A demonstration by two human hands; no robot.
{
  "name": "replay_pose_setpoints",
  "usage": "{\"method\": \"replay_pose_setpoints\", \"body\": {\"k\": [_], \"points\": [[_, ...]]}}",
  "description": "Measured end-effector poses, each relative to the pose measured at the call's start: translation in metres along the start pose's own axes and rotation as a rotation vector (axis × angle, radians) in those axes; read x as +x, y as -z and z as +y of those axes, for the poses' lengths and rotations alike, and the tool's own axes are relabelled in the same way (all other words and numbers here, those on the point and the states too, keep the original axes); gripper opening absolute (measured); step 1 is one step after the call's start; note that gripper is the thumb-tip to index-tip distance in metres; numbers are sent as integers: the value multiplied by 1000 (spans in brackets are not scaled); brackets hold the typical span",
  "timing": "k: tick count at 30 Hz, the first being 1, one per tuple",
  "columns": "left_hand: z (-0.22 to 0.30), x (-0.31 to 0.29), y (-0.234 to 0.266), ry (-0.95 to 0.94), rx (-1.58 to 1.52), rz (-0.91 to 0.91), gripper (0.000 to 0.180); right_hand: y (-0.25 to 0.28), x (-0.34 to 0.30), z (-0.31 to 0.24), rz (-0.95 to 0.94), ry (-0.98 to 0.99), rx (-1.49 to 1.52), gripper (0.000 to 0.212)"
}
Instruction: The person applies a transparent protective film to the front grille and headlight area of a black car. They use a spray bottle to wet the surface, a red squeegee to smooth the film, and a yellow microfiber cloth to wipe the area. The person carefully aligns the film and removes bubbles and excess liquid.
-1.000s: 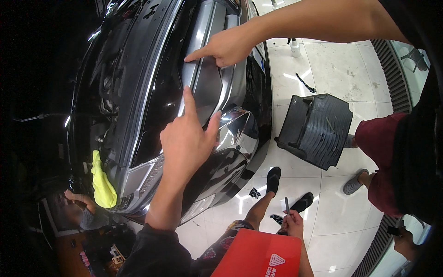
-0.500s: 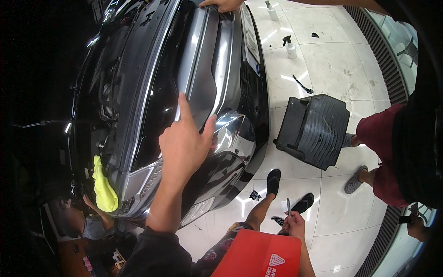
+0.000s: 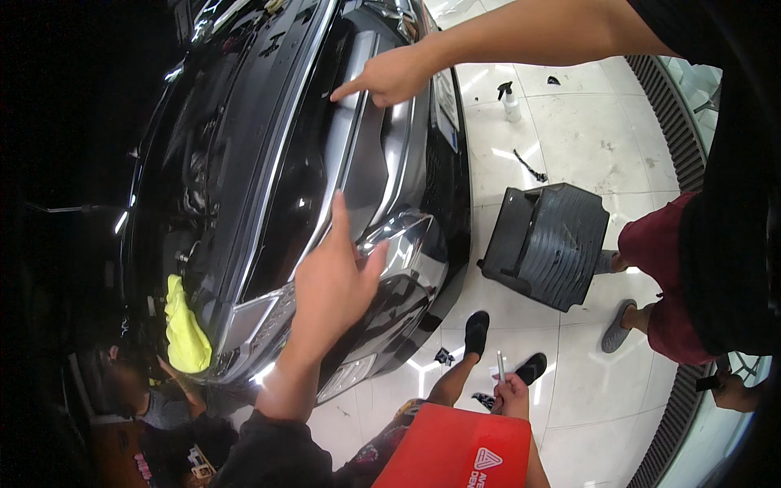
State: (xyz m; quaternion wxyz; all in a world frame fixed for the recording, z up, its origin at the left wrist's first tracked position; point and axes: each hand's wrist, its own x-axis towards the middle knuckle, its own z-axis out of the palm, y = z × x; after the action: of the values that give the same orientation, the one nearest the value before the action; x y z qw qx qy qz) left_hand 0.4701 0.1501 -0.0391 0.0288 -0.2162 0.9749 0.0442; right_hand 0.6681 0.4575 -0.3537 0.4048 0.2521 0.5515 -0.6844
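Note:
My left hand (image 3: pixel 333 281) reaches from the lower edge over the car's front, index finger stretched out, thumb apart, the other fingers curled, holding nothing. Its fingertip lies over the silver grille trim (image 3: pixel 351 134); contact cannot be made out. Below it is the chrome-edged headlight (image 3: pixel 252 325). My right hand (image 3: pixel 511 396), low in the picture, is closed on a slim silver pen-like tool (image 3: pixel 501 364). A red flat case or board (image 3: pixel 439 451) covers part of my right forearm. From the upper right a co-worker's hand (image 3: pixel 390 75) points at the dark panel beside the trim.
A yellow cloth (image 3: pixel 187 329) hangs by the engine bay (image 3: pixel 191 179). On the tiled floor are a black ridged plastic box or stool (image 3: pixel 557 244), a spray bottle (image 3: pixel 510 104) and dark scraps (image 3: pixel 530 167). The co-worker in maroon shorts (image 3: pixel 663 281) stands right; another person (image 3: pixel 167 403) is lower left.
The co-worker's hand has come down from the top edge to point beside the trim. My left hand sits slightly lower and farther right, its finger still stretched out. My right hand keeps its tool.

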Motion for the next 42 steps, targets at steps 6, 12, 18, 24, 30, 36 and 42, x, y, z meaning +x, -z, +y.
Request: {"method": "replay_pose_setpoints", "body": {"k": [6, 12, 18, 24, 30, 36, 42], "points": [[-23, -95, -24, -197, -700, -292, 55, -103, -37, -148, -369, 345, -97, 27], [-59, -108, -35, -124, -1397, -183, 55, -198, -68, -245, -724, 769, -305, 32], [-128, -114, -24, -295, -1050, 131, 72, -225, 4, -306, -926, 305, 171, 71], [-148, -95, -38, -434, -891, 35, 65, -259, 26, -314, -1031, 269, 494, 88], [-157, -94, -53, -554, -841, 63, 59, -267, 1, -278, -1161, 142, 566, 92], [-158, -95, -49, -553, -890, 48, 59, -286, -10, -271, -1174, 119, 658, 92], [-153, -92, -43, -546, -859, 16, 62, -289, -17, -266, -1139, 66, 713, 93]]}}
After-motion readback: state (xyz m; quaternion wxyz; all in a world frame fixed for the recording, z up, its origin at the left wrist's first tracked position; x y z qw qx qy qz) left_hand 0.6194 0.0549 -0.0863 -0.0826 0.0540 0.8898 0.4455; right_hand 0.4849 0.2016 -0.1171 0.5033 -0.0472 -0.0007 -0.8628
